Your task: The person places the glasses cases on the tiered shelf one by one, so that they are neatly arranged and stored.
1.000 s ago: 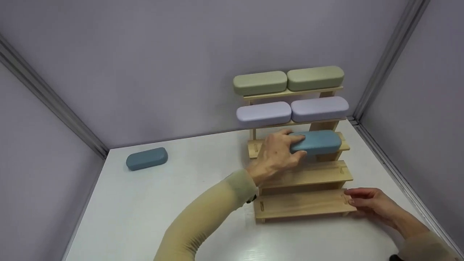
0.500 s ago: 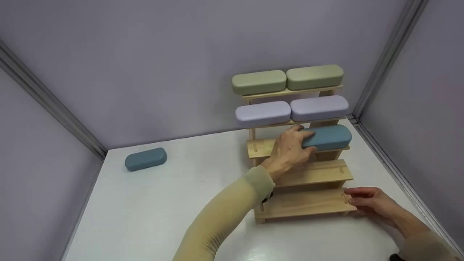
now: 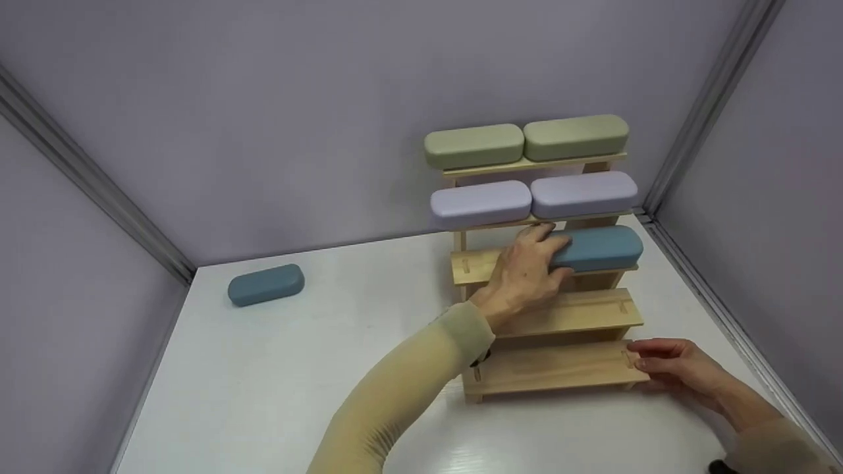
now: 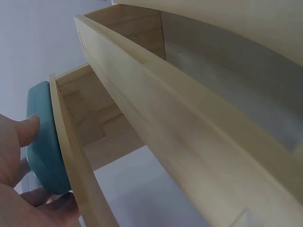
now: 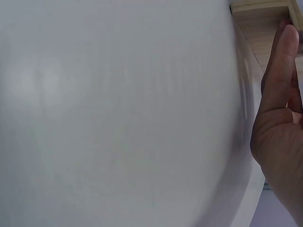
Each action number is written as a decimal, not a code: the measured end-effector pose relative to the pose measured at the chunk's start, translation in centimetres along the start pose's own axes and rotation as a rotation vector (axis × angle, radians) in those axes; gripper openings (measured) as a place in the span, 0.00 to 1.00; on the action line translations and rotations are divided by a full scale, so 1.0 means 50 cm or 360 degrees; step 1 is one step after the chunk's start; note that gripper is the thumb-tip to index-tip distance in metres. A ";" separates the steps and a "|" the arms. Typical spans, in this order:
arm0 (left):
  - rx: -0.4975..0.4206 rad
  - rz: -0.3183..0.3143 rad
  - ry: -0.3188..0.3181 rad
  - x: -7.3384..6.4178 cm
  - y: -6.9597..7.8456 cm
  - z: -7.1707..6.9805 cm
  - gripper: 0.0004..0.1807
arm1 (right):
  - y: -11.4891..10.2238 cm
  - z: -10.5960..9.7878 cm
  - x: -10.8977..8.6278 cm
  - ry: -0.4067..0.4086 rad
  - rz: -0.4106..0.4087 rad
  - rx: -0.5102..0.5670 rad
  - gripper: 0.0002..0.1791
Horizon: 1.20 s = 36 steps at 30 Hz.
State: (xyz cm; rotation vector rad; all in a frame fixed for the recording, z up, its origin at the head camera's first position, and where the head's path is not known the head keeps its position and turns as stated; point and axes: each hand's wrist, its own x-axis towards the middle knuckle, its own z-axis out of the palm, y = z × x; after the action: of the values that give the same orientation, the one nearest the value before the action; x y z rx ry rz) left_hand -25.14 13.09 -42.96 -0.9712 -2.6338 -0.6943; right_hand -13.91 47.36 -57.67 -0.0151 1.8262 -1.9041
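My left hand (image 3: pixel 523 273) grips the left end of a blue glasses case (image 3: pixel 602 249), thumb at its front side and fingers at its end and back. The case sits on the right half of the middle shelf of a stepped wooden display stand (image 3: pixel 553 368). The left wrist view shows the same blue case (image 4: pixel 45 137) at the shelf's edge, with the thumb (image 4: pixel 29 130) against it. At the right end of the lowest shelf, my right hand (image 3: pixel 688 372) holds the stand's corner between thumb and fingers.
Two green cases (image 3: pixel 474 146) stand side by side on the top shelf, and two lilac cases (image 3: pixel 484 203) on the shelf below. Another blue case (image 3: pixel 267 285) lies on the white table (image 3: pixel 316 368) at the left. Grey walls (image 3: pixel 296 131) enclose the table's back and sides.
My left hand has slid the blue case to the right along the middle shelf, and over the last half second it stays nearly still. The right hand keeps its place.
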 end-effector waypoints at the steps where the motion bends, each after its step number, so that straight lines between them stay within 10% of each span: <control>1: 0.0032 0.0027 0.0012 -0.003 -0.002 -0.005 0.27 | 0.000 0.000 0.000 0.0002 0.0002 0.0002 0.24; 9: -0.0093 0.0303 0.0165 -0.056 -0.058 -0.067 0.21 | 0.007 -0.001 -0.002 0.0024 0.0006 -0.0026 0.23; 19: -0.0245 0.0409 0.0505 -0.183 -0.239 -0.170 0.11 | 0.010 0.000 -0.009 -0.0042 0.0003 0.0093 0.25; 24: -0.0160 0.0271 0.0577 -0.268 -0.343 -0.205 0.08 | 0.010 -0.001 -0.009 -0.0022 0.0017 0.0088 0.24; 36: 0.0152 -0.0365 0.0185 -0.475 -0.583 -0.254 0.23 | 0.001 0.005 -0.001 0.0003 0.0029 0.0068 0.24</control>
State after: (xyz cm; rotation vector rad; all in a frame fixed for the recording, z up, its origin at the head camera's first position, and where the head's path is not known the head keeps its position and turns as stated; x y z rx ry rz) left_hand -25.85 -25.73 -51.34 -0.5904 -2.6716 -0.6460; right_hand -13.76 47.12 -57.69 0.0176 1.7805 -1.9302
